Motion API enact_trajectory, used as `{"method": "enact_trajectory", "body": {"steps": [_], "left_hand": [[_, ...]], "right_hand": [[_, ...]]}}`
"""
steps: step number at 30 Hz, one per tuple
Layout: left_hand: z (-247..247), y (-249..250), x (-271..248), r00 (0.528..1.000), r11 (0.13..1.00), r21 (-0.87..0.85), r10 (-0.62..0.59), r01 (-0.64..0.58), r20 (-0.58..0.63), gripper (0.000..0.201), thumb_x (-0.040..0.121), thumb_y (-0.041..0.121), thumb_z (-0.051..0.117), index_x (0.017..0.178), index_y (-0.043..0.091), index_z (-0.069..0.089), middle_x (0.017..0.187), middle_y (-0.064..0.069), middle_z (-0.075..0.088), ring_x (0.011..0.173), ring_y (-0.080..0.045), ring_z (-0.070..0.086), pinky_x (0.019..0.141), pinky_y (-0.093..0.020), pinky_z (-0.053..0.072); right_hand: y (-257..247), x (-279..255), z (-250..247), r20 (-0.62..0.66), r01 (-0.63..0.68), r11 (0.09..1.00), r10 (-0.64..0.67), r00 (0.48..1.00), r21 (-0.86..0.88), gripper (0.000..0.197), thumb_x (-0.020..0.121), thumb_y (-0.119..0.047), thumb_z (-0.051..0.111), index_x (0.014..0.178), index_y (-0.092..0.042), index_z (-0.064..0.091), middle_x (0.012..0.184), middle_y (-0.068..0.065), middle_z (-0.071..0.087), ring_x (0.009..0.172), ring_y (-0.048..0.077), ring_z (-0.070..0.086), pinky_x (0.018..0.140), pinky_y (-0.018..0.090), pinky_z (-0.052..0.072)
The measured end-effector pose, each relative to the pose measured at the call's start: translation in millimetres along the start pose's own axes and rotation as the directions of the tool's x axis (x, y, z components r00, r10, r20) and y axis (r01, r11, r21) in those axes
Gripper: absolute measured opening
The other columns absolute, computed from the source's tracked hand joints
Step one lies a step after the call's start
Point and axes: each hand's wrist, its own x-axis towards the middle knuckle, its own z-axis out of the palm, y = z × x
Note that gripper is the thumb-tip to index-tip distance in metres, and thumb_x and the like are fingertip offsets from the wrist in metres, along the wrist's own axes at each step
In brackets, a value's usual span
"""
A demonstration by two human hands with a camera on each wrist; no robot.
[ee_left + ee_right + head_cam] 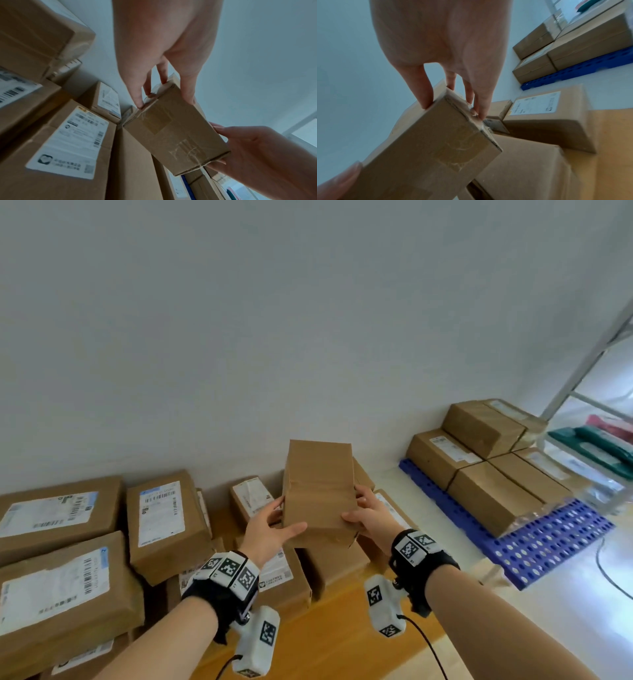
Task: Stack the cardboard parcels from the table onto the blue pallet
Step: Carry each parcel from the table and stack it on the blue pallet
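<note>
A plain taped cardboard parcel (318,487) (173,129) (433,146) hangs in the air above the table, held between both hands. My left hand (274,525) (164,92) grips its left side, thumb across the near face. My right hand (368,517) (453,105) grips the right side, fingers curled round the edge. The blue pallet (534,546) (573,73) lies on the floor to the right and carries several parcels (493,494) in two layers. More labelled parcels (161,525) crowd the wooden table (342,631) below.
A white wall stands close behind the table and the pallet. A metal rack (589,364) with a clear tray and a teal object (596,446) overhangs the pallet's right side. A cable (609,573) runs over the floor beside the pallet.
</note>
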Motion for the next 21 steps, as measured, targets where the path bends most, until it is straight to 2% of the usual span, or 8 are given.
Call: {"method": "enact_trajectory", "body": {"steps": [3, 6, 10, 12, 15, 18, 21], "left_hand": [[24, 7, -2, 0.997, 1.000, 0.026, 0.012, -0.013, 0.070, 0.081, 0.070, 0.025, 0.079, 0.140, 0.023, 0.039, 0.133, -0.001, 0.051, 0.121, -0.019, 0.048, 0.099, -0.041, 0.046], [52, 14, -5, 0.993, 0.998, 0.054, 0.022, -0.028, 0.112, 0.082, 0.068, 0.025, 0.081, 0.139, 0.022, 0.040, 0.131, 0.001, 0.052, 0.121, -0.017, 0.048, 0.101, -0.041, 0.045], [92, 23, -12, 0.987, 0.995, 0.082, 0.039, -0.052, 0.154, 0.083, 0.065, 0.025, 0.084, 0.136, 0.022, 0.042, 0.124, 0.003, 0.054, 0.118, -0.016, 0.050, 0.102, -0.042, 0.044], [113, 28, -17, 0.982, 0.992, 0.102, 0.051, -0.070, 0.181, 0.079, 0.067, 0.025, 0.083, 0.136, 0.022, 0.043, 0.124, 0.003, 0.055, 0.115, -0.015, 0.051, 0.099, -0.038, 0.045], [146, 36, -27, 0.972, 0.990, 0.105, 0.071, -0.097, 0.223, 0.077, 0.071, 0.023, 0.080, 0.137, 0.022, 0.041, 0.127, 0.000, 0.055, 0.114, -0.017, 0.051, 0.092, -0.033, 0.046], [187, 44, -37, 0.972, 0.995, 0.078, 0.048, -0.068, 0.228, 0.082, 0.067, 0.023, 0.082, 0.138, 0.024, 0.041, 0.127, -0.002, 0.055, 0.115, -0.019, 0.051, 0.096, -0.039, 0.048], [229, 47, -50, 0.977, 0.999, 0.039, 0.029, -0.038, 0.210, 0.098, 0.051, 0.036, 0.088, 0.137, 0.026, 0.043, 0.129, -0.004, 0.055, 0.117, -0.026, 0.052, 0.097, -0.048, 0.048]], "right_hand": [[4, -20, -25, -0.044, -0.001, 0.999, 0.003, 0.999, 0.034, 0.072, 0.084, 0.001, 0.062, 0.143, -0.026, 0.032, 0.120, 0.001, 0.051, 0.110, 0.026, 0.055, 0.091, 0.041, 0.052], [11, -37, -53, -0.106, 0.013, 0.998, -0.007, 0.994, 0.055, 0.071, 0.084, 0.004, 0.060, 0.142, -0.026, 0.033, 0.129, 0.007, 0.048, 0.109, 0.025, 0.054, 0.083, 0.037, 0.053], [20, -58, -93, -0.164, 0.037, 0.996, -0.023, 0.986, 0.081, 0.071, 0.083, 0.004, 0.061, 0.141, -0.026, 0.034, 0.129, 0.007, 0.049, 0.111, 0.026, 0.054, 0.090, 0.043, 0.052], [24, -69, -114, -0.193, 0.040, 0.994, -0.020, 0.981, 0.099, 0.071, 0.083, 0.005, 0.061, 0.141, -0.026, 0.035, 0.127, 0.006, 0.050, 0.109, 0.024, 0.054, 0.085, 0.038, 0.052], [33, -82, -147, -0.217, 0.045, 0.993, -0.020, 0.976, 0.112, 0.072, 0.082, 0.004, 0.063, 0.141, -0.026, 0.036, 0.129, 0.005, 0.050, 0.112, 0.025, 0.054, 0.091, 0.042, 0.050], [40, -98, -189, -0.234, 0.056, 0.992, -0.028, 0.972, 0.113, 0.072, 0.082, 0.003, 0.064, 0.141, -0.026, 0.036, 0.129, 0.005, 0.050, 0.113, 0.026, 0.053, 0.092, 0.042, 0.050], [48, -112, -233, -0.213, 0.081, 0.992, -0.059, 0.975, 0.094, 0.073, 0.081, 0.002, 0.065, 0.142, -0.026, 0.035, 0.128, 0.007, 0.051, 0.114, 0.026, 0.054, 0.092, 0.043, 0.051]]}}
